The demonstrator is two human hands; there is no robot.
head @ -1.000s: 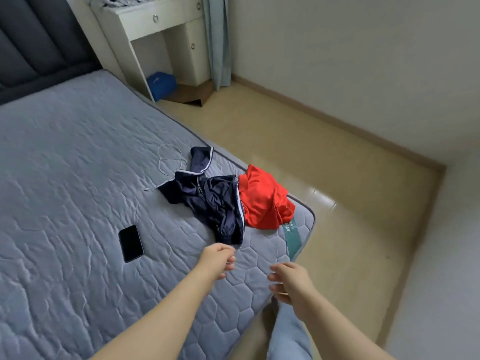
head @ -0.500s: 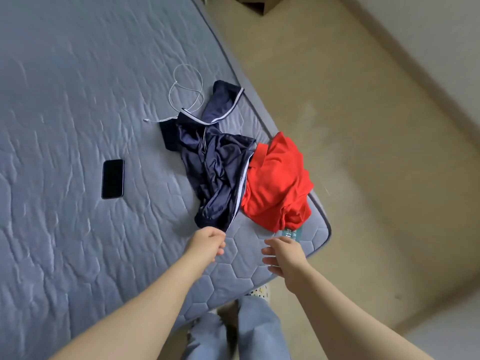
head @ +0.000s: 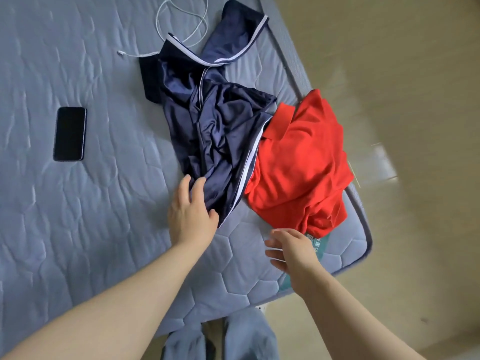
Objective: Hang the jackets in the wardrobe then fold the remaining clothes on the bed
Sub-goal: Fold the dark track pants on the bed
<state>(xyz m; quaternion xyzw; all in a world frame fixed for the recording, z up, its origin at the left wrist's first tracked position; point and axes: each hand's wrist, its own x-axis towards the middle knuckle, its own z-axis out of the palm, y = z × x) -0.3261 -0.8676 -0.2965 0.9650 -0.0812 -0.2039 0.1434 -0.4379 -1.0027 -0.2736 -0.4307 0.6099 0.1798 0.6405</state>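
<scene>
Folding step, looks like — left hand [head: 192, 211] spread on the navy garment [head: 220, 131], right hand [head: 291, 252] loose, empty near it — needs a pinch next.

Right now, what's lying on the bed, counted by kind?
Garments: 2, navy garment and red shirt
Phones: 1, black phone
Cables: 1, white cable
Total: 4

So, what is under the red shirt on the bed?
The red shirt lies on the grey mattress, near its corner. A green label sticks out below its near edge. Whatever else lies under the crumpled cloth is covered.
</scene>
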